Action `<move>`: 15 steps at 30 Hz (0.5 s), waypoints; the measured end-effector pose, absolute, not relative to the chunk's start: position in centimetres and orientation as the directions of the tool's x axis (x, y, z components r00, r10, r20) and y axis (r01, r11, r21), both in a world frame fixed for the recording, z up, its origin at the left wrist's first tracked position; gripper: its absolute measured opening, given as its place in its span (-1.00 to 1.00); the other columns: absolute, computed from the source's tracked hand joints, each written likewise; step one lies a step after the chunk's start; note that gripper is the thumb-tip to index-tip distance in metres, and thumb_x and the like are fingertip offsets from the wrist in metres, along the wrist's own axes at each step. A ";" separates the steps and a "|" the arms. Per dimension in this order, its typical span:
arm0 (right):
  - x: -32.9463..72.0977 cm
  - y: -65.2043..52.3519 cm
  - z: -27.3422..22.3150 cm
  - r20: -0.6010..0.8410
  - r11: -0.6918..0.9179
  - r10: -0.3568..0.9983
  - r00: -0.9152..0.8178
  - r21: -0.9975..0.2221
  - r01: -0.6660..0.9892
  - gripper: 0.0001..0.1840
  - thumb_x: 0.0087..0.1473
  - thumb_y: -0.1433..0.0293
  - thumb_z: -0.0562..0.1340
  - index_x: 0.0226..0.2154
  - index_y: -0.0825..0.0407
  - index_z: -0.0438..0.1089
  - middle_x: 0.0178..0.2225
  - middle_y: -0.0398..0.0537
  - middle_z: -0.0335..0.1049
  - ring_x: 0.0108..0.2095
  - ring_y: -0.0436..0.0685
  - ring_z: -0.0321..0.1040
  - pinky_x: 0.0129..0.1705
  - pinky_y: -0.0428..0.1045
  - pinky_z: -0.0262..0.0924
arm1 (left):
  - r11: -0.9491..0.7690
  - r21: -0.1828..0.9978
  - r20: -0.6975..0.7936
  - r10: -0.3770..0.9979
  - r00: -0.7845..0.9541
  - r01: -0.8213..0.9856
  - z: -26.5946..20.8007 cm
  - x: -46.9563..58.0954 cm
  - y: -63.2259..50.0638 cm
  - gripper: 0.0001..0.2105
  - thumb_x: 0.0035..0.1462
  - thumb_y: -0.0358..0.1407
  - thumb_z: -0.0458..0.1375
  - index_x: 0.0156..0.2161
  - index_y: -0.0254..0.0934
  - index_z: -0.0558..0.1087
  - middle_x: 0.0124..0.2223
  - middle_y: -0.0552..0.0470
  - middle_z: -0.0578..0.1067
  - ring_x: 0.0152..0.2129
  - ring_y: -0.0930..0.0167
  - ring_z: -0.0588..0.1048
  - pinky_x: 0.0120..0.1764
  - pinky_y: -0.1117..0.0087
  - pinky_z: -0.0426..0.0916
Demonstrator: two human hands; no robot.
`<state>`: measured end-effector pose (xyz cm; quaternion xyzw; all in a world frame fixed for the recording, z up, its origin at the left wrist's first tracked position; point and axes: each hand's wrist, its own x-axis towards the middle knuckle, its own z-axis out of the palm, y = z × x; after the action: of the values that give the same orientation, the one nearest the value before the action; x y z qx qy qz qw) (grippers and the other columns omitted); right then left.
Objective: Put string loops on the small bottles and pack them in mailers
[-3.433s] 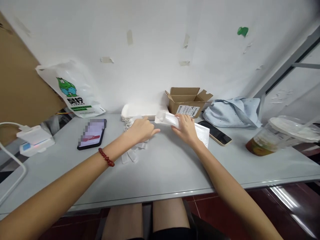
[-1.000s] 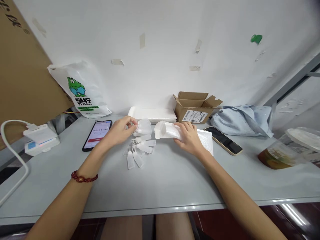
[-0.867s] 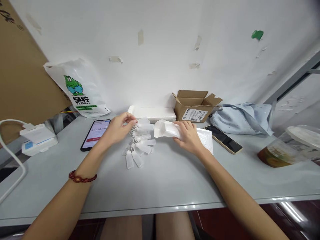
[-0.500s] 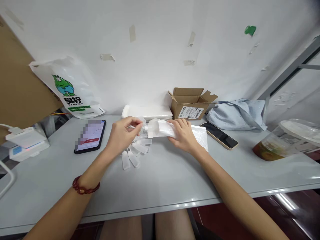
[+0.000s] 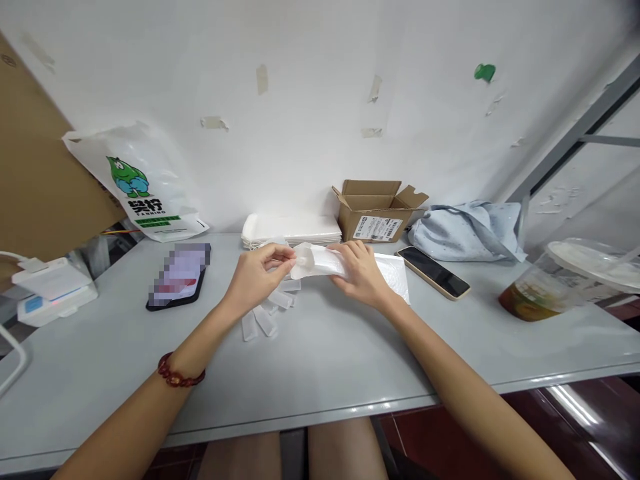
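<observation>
My right hand (image 5: 361, 272) is wrapped over a white bubble mailer (image 5: 393, 275), which lies sideways with its mouth spread towards the left. At that mouth, my left hand (image 5: 263, 275) pinches a small translucent plastic piece (image 5: 301, 260), mostly covered by the fingertips and the mailer's flap. Below my left hand, several flat, frosted plastic pieces (image 5: 265, 320) lie in a loose pile on the grey table (image 5: 310, 373). Part of the pile is hidden behind the hand.
Behind the hands lie a stack of white mailers (image 5: 295, 229) and an open cardboard box (image 5: 377, 217). One phone (image 5: 180, 277) rests at left, another phone (image 5: 434, 272) at right. A blue-grey cloth bag (image 5: 465, 230) and a drink cup (image 5: 540, 287) stand further right.
My left hand has moved slightly right, bringing the small plastic piece to the mailer's mouth. My right hand keeps its hold on the mailer. The view has shifted slightly.
</observation>
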<state>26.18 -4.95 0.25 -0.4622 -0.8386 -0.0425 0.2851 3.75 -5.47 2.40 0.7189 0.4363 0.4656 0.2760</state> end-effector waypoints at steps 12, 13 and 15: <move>25.8 -5.2 0.5 0.513 0.584 0.756 -0.407 -0.249 0.773 -0.58 -0.03 0.36 0.21 -0.05 0.01 0.28 -0.11 0.04 0.37 -0.09 0.26 0.18 -0.10 0.10 0.00 | -0.599 0.632 0.466 0.801 0.377 0.491 2.1 5.2 -6.8 -0.81 0.12 -0.33 0.04 -0.31 -0.23 0.53 -0.39 0.06 0.55 -0.46 0.41 0.48 -0.36 0.42 0.35; 25.9 -5.2 0.5 0.513 0.585 0.754 -0.409 -0.244 0.773 -0.58 -0.02 0.36 0.21 -0.05 0.01 0.28 -0.11 0.03 0.37 -0.09 0.25 0.18 -0.10 0.10 0.01 | -0.564 0.686 0.466 0.826 0.318 0.459 2.3 4.9 -6.7 -0.82 0.11 -0.31 0.07 -0.29 -0.24 0.53 -0.36 0.04 0.56 -0.43 0.40 0.50 -0.32 0.41 0.37; 26.0 -5.1 0.5 0.526 0.588 0.747 -0.406 -0.239 0.772 -0.58 -0.02 0.35 0.22 -0.05 0.01 0.28 -0.11 0.02 0.37 -0.09 0.24 0.18 -0.10 0.09 0.01 | -0.492 0.771 0.472 0.868 0.156 0.404 2.8 4.4 -6.5 -0.82 0.08 -0.28 0.11 -0.23 -0.27 0.51 -0.28 -0.01 0.57 -0.38 0.39 0.51 -0.26 0.38 0.39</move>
<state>26.00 -5.13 0.45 -0.4531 -0.8383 -0.0208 0.3025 4.38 -6.49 2.76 0.7202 0.4416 0.4766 0.2433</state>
